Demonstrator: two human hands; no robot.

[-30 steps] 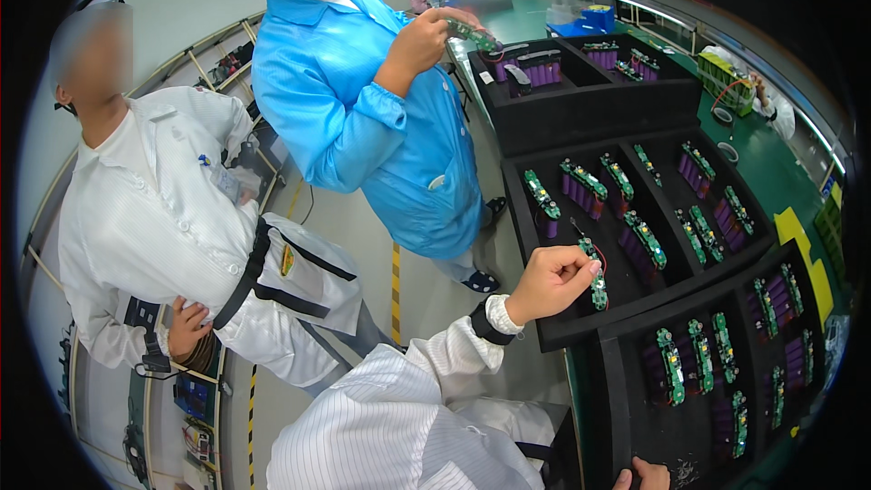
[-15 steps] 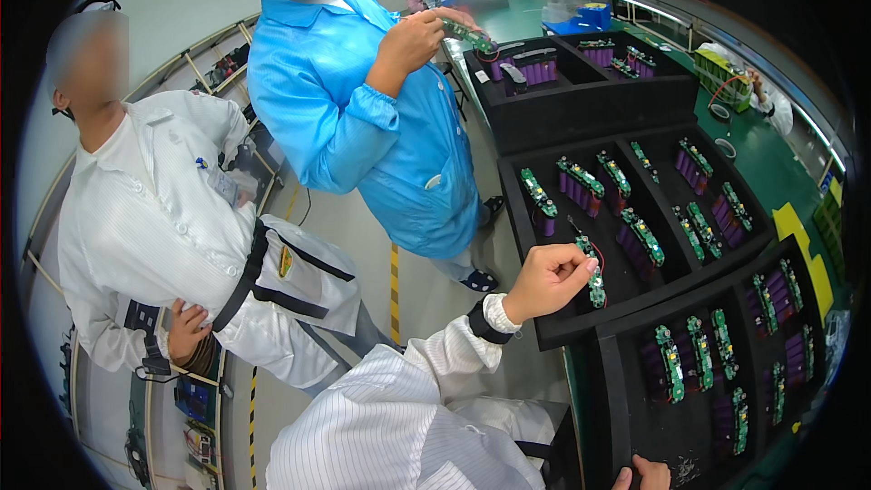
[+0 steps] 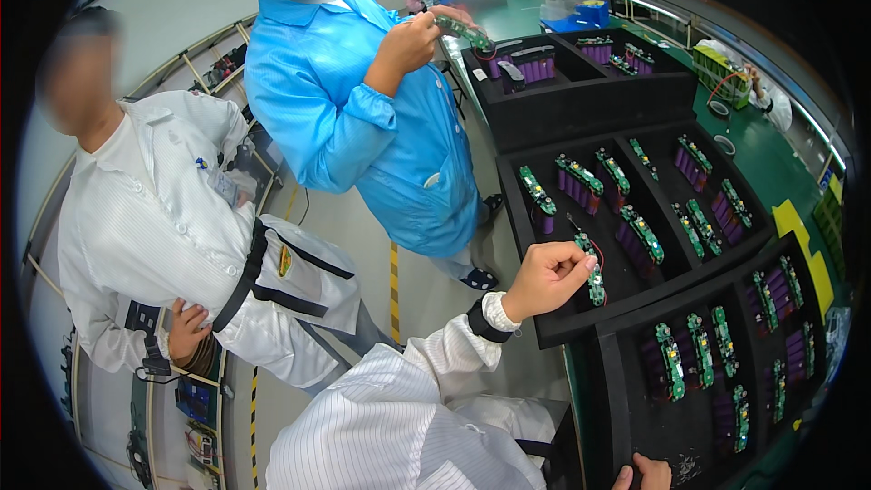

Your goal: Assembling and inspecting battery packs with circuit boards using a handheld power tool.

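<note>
My left hand is closed over the near left corner of the middle black tray. Its thumb and forefinger pinch at a narrow green circuit board with a red wire, partly hidden behind the fingertips. My right hand shows only in part at the lower edge. Its thumb and fingers close over the wall of the nearest black tray. Inside that tray, several green boards stand in rows, one a green board near the left wall. Purple cells show beneath some boards in the middle tray.
A raised black tray with more packs stands at the far end. To the left, one person in a blue coat holds a green board; another wears a white coat. Yellow sheets lie right of the trays.
The head of the person in the white coat has shifted slightly left and blurred. Both my hands stay where they were, and the boards in the trays look the same.
</note>
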